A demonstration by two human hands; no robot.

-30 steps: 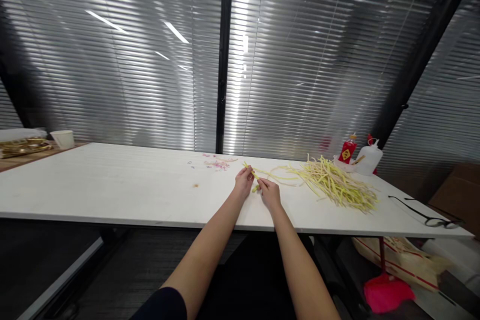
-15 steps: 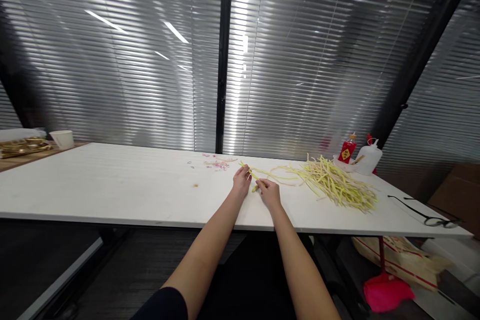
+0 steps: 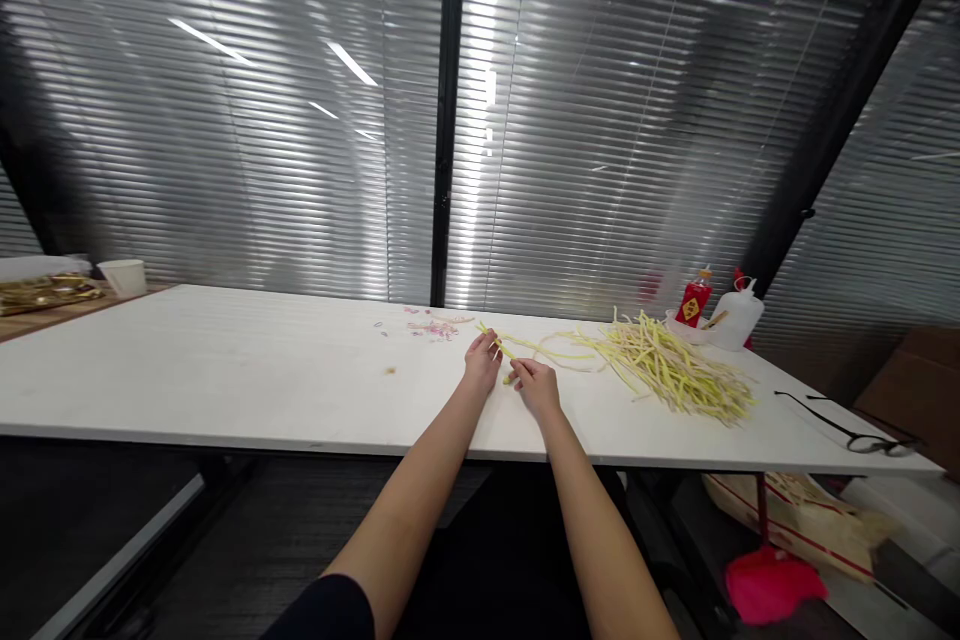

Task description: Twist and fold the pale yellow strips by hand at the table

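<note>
Near the middle of the white table (image 3: 247, 360), my left hand (image 3: 484, 360) is closed on a yellow-green strip (image 3: 505, 350) whose tip sticks out past the fingers. Lower and to the right, my right hand (image 3: 536, 383) pinches the same strip with thumb and fingers. A small yellow end shows beside the right fingertips. Loose pale and yellow strands (image 3: 562, 352) run from near the hands to a large pile of strips (image 3: 675, 370) on the right. Small pink and red bits (image 3: 439, 328) lie behind my left hand.
At the back right stand a red bottle (image 3: 694, 300), a white squeeze bottle (image 3: 739, 315) and a shallow bowl (image 3: 688, 332). Black glasses (image 3: 866, 442) rest near the right edge. A white cup (image 3: 124, 278) and gold packaging (image 3: 49, 293) are at the far left.
Both hands have barely moved. The yellow end beneath my right fingers shows less than before.
</note>
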